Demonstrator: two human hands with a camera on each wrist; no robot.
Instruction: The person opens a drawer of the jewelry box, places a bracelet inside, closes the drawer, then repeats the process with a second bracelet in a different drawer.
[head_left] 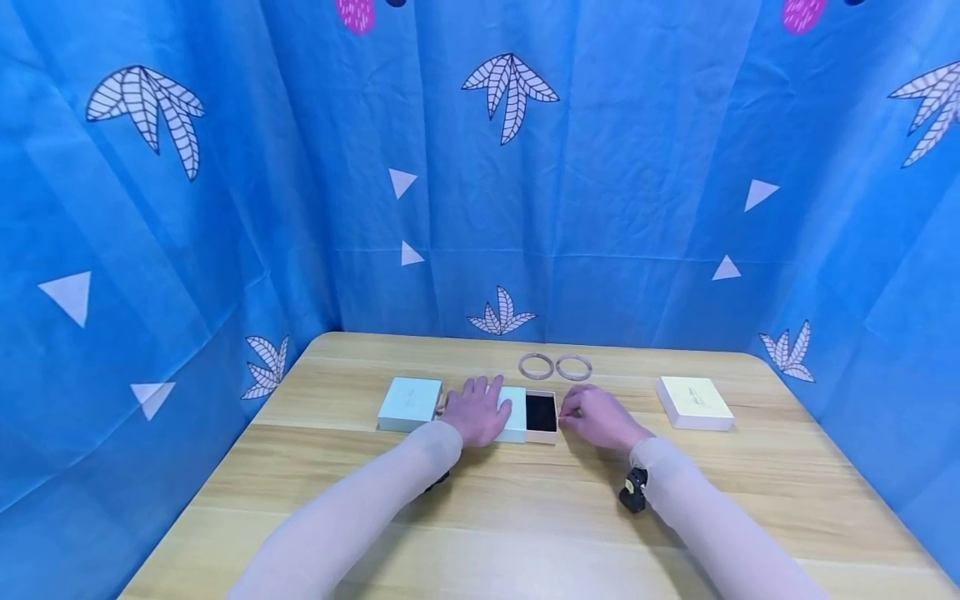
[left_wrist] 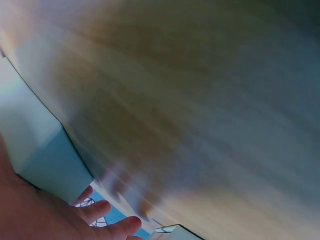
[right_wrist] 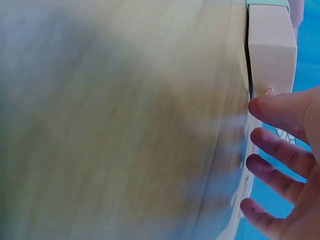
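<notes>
Palm down, my left hand (head_left: 476, 412) rests with straight, spread fingers on the light blue sleeve (head_left: 514, 421) of a small sliding box. Out of the sleeve's right end sticks its pale pink drawer (head_left: 542, 438), with a black lining (head_left: 540, 412). At the drawer's end, my right hand (head_left: 600, 417) pinches a tiny pull tab, mostly covered by the fingers. The right wrist view shows the thumb against this tab (right_wrist: 269, 91) while the other fingers stay spread. Behind the drawer lie two pale bangles, a left one (head_left: 522, 372) and a right one (head_left: 588, 372), side by side.
Left of my left hand stands another light blue box (head_left: 410, 402), with a small ribbon at its right side, partly hidden. A cream-topped white box (head_left: 696, 402) sits farther right on the wooden table (head_left: 525, 517). A blue patterned curtain (head_left: 480, 200) closes off the back and both sides.
</notes>
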